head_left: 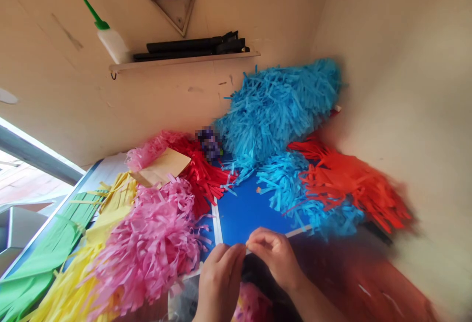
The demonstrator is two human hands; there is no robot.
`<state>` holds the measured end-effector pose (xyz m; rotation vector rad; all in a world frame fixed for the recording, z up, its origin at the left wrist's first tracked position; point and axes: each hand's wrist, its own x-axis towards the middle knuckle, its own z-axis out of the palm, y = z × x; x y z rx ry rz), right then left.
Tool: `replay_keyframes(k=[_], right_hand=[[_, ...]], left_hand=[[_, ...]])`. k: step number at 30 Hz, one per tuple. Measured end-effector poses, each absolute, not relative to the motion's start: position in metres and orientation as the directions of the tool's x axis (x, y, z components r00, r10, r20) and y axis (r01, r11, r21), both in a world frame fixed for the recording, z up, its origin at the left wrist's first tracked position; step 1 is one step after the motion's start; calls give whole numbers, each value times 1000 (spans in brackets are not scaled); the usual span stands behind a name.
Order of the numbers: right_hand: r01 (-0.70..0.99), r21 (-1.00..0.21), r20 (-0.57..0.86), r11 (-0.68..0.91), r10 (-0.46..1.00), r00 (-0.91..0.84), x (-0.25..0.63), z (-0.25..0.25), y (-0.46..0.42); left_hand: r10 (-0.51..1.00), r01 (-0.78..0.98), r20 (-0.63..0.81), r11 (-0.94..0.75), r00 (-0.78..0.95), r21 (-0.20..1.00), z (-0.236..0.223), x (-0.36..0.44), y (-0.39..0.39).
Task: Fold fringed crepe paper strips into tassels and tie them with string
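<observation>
1. The left hand (220, 282) and right hand (273, 258) are working close together at the near edge of the blue surface (250, 209), with their fingertips meeting.
2. Both hands are grasping a narrow white strip (297, 232), pinching it between fingers and thumbs rather than clenching. The strip is running across the blue surface, and its middle is hidden by the fingers.
3. The visible part of the strip appears to be bare, with no fringe attached.
4. Much of the material appears to be already cut, with fringed paper lying in heaps: pink fringe (155, 243), yellow fringe (106, 219) and green fringe (44, 248) on the left; turquoise fringe (273, 110) and red-orange fringe (350, 184) on the right.
5. A brown paper sheet (162, 167) is resting on the red and pink heaps beyond the hands.
6. A glue bottle (112, 45) with a green nozzle is standing on a wall shelf (184, 61).
</observation>
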<state>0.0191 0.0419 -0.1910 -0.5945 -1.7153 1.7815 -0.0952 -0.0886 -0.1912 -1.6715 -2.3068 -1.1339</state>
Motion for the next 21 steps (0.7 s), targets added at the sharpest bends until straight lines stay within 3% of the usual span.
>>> replay_keyframes(k=[4,8,12,21], right_hand=[[-126,-990,132,57,670,-731,21,-194,40],[-144,-988,138,46,667,-732,20,-196,37],[-158,-987,132,24,678,-723,19,-196,33],[-124,-991,131,56,636,-760,20,-195,35]], left_hand=[[818,838,415,139,-397,527,-192,-96,-88],[754,752,398,189,-523,631,-190,-91,-87],[797,699,346,130,-496,703,-186,-90,-89],[811,761,417,52,-410,647,-192,-96,-92]])
